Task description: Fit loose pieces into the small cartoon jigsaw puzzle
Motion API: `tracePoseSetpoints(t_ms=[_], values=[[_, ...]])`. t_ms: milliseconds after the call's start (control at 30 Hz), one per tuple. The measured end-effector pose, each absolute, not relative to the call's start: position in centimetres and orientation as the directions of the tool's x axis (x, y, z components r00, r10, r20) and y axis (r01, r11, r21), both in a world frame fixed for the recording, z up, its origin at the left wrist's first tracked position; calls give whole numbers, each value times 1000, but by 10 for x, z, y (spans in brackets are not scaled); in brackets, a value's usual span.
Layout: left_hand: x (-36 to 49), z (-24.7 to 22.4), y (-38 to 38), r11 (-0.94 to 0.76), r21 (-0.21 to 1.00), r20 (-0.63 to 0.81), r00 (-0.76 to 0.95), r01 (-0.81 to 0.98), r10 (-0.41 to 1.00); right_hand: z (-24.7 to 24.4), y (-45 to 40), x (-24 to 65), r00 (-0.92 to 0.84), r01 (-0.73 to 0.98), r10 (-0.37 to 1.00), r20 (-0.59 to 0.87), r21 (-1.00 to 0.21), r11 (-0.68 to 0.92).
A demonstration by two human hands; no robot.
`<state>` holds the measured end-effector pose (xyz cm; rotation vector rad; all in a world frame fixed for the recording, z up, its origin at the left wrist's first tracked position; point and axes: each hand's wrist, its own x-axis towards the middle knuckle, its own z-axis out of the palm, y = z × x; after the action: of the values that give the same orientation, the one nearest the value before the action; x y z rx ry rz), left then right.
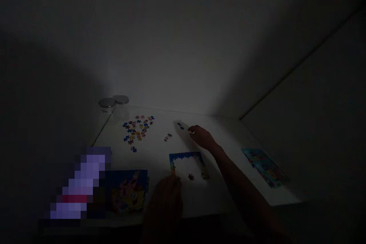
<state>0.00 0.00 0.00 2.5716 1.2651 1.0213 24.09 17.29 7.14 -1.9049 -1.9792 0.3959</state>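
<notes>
A partly built jigsaw puzzle border (187, 155) with blue edges lies on the white table, open toward me. My left hand (167, 190) is at the lower end of its left side, fingers bent and close together; what they hold, if anything, is lost in the dark. Beyond the border, my right hand (201, 136) hovers with thumb and fingers curled close together. A small pale spot shows at its fingertips, too unclear to name. Just left of these fingertips lie dark blue puzzle pieces (180, 126). One reddish loose piece (190, 176) rests inside the border.
Several loose puzzle pieces (137, 129) are spread at the left. Two more pieces (167, 137) lie near the middle. A colourful cartoon picture box (128, 192) sits at front left, a bluish picture sheet (265, 167) at right. Silver-lidded jars (107, 103) stand at back left.
</notes>
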Motion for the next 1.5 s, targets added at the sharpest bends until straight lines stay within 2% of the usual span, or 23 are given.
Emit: tracePoseSetpoints(t_ms=[100,200,333,533,667,767,867,1000,1200,1500], values=[[-6,-4,2,-694,316,541,478,647,692,58,196,263,18,881,998,62,-473,14],[-9,-9,5,-723,249,560,513,645,650,40,211,265,-43,833,998,52,-550,65],[-14,-14,7,-734,191,542,553,652,633,16,223,254,-108,769,978,176,-609,194],[-19,-13,6,-718,189,487,571,670,660,12,225,249,-159,785,959,236,-559,267],[-18,-7,2,-674,188,490,526,715,695,22,219,231,-353,755,898,261,-487,439],[-15,3,-1,-670,168,442,553,723,707,27,210,212,-438,742,867,239,-449,499],[-9,16,-2,-654,197,428,536,730,727,27,201,199,-529,687,811,248,-436,581],[0,25,-1,-645,219,499,484,732,719,25,195,189,-632,629,731,257,-381,678],[0,23,-3,-632,271,452,483,726,750,29,194,182,-626,678,747,225,-317,663],[-1,24,-6,-602,374,393,467,705,792,39,183,196,-638,686,760,125,-357,634]])
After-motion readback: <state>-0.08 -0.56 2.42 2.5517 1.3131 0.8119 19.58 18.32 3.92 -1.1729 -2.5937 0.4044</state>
